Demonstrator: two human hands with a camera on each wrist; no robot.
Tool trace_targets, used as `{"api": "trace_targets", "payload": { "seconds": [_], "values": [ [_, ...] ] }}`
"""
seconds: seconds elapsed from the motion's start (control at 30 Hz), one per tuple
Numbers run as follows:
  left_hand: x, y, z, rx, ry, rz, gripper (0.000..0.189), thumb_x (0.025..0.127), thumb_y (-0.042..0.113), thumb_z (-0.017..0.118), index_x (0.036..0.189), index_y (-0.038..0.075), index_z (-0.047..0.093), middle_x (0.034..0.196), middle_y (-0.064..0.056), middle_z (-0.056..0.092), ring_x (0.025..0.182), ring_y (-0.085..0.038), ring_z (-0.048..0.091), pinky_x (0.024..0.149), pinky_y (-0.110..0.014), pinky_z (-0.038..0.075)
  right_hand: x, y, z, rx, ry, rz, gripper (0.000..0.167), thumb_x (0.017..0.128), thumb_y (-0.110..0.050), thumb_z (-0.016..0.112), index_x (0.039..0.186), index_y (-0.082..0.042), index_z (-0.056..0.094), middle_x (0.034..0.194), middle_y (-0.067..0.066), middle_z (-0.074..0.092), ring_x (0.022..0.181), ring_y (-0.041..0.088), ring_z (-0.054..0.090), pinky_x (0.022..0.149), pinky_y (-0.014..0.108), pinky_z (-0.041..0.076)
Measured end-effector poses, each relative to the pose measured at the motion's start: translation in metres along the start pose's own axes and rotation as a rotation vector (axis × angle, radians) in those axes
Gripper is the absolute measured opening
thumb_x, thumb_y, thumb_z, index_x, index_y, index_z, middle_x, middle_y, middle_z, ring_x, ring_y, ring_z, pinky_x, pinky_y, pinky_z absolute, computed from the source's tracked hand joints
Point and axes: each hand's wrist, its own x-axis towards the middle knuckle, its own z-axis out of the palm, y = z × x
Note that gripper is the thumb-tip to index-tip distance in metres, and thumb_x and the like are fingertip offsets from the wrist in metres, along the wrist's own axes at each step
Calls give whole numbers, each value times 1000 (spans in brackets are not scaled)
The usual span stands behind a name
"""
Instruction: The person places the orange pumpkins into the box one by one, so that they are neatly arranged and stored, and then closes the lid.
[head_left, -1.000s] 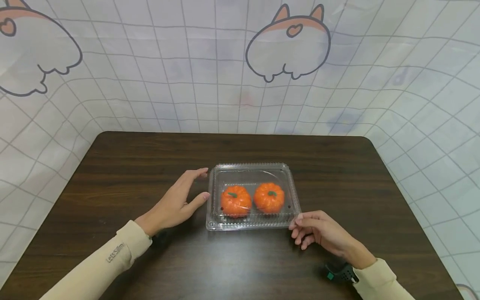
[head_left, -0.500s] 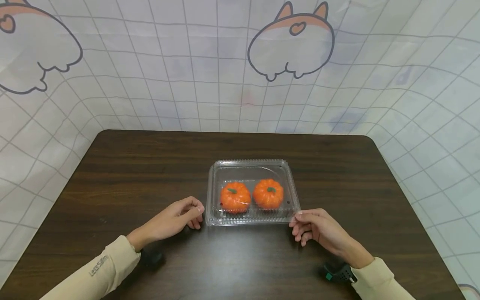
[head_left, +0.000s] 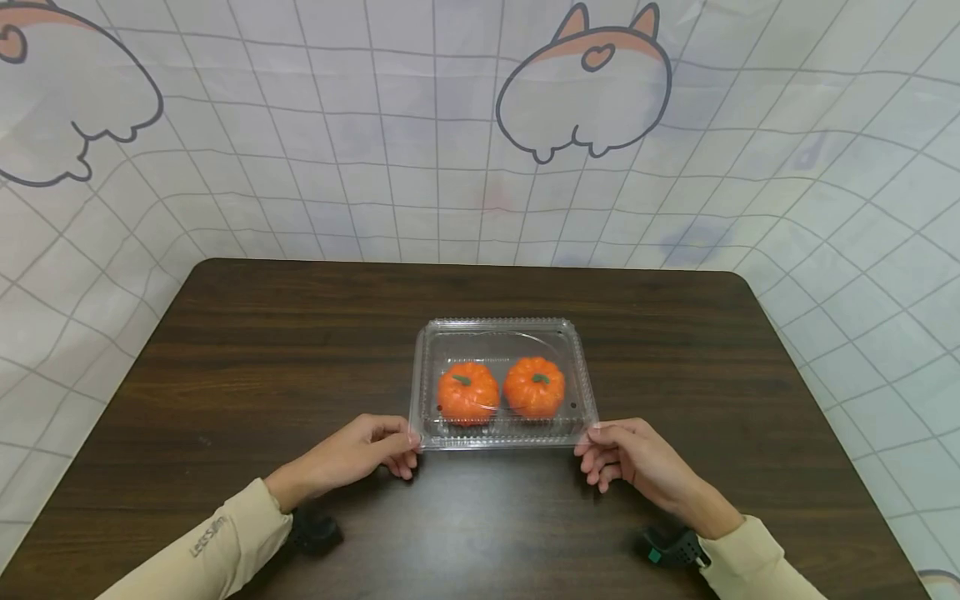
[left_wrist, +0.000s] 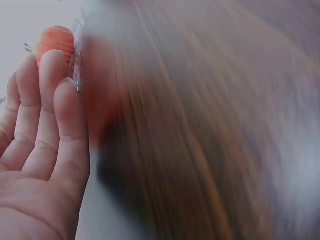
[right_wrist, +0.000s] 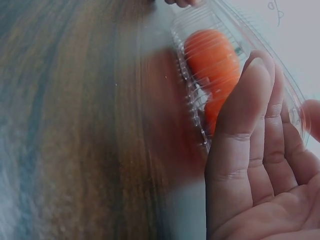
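Observation:
A clear plastic clamshell container [head_left: 495, 337] lies on the dark wooden table, its lid down. Inside it sit two small orange pumpkins with green stems, a left pumpkin [head_left: 468, 395] and a right pumpkin [head_left: 534, 388]. My left hand [head_left: 363, 452] pinches the container's front left corner between thumb and fingers. At the front right corner, my right hand [head_left: 645, 460] pinches the rim the same way. The right wrist view shows the ridged container side [right_wrist: 220, 25] right beside the fingers. In the left wrist view, one pumpkin [left_wrist: 56, 41] shows past the fingertips.
The dark wood-grain table [head_left: 300, 333] stretches around the container on all sides. Behind it hangs a white gridded cloth [head_left: 420, 150] with cartoon animal drawings. A dark strap device [head_left: 678, 546] is on the right wrist.
My left hand has come down from beside the container's left edge to its front left corner and now pinches it. The right hand keeps its hold. The container has barely shifted.

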Motion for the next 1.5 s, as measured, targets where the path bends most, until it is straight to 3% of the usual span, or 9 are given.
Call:
{"api": "trace_targets", "payload": {
  "seconds": [0.17, 0.33, 0.53, 0.7, 0.97, 1.23, 1.5],
  "values": [
    [4, -1, 6, -201, 7, -48, 40, 110, 28, 49, 108, -8, 65, 89, -3, 68, 79, -15, 70, 77, -30, 62, 0, 0, 1, -12, 0, -1, 31, 109, -18, 46, 98, -9, 73, 83, -6, 76, 73, 8, 74, 66, 23, 62],
    [7, 1, 14, -295, 35, -116, 34, 106, 21, 45, 95, -3, 67, 80, 0, 68, 69, -13, 65, 70, -28, 61, 2, 0, 3, -13, 11, 17, 33, 108, -17, 44, 93, -11, 73, 78, -7, 75, 71, 8, 73, 64, 23, 61],
    [11, 5, 20, -318, 99, -184, 32, 101, 19, 45, 82, 3, 65, 72, 0, 64, 63, -12, 58, 63, -26, 57, 4, -2, 6, -26, 46, 43, 36, 106, -14, 42, 85, -13, 71, 72, -8, 72, 65, 8, 71, 62, 23, 60],
    [12, 5, 22, -324, 126, -191, 30, 99, 17, 45, 79, 5, 64, 69, 2, 61, 63, -12, 56, 62, -25, 54, 5, -3, 8, -33, 75, 35, 36, 104, -12, 44, 81, -13, 71, 69, -8, 71, 62, 8, 70, 60, 22, 59],
    [12, 4, 21, -336, 101, -162, 31, 101, 16, 44, 82, 5, 66, 74, 2, 64, 67, -11, 58, 64, -24, 55, 5, -3, 7, -36, 78, 22, 37, 103, -12, 44, 80, -14, 73, 69, -9, 72, 62, 7, 71, 60, 21, 59],
    [9, 3, 18, -360, 56, -185, 32, 103, 20, 45, 86, 4, 67, 77, 0, 68, 69, -13, 61, 68, -25, 58, 5, -5, 5, 8, 23, 41, 36, 105, -13, 42, 87, -12, 73, 74, -7, 74, 67, 8, 73, 64, 23, 61],
    [6, 3, 15, -347, 54, -158, 34, 105, 22, 49, 101, -5, 70, 84, -1, 73, 74, -12, 68, 73, -27, 61, 4, -7, 0, -3, -6, 55, 29, 106, -12, 47, 94, -8, 73, 82, -5, 75, 73, 9, 74, 70, 23, 63]
  ]
}}
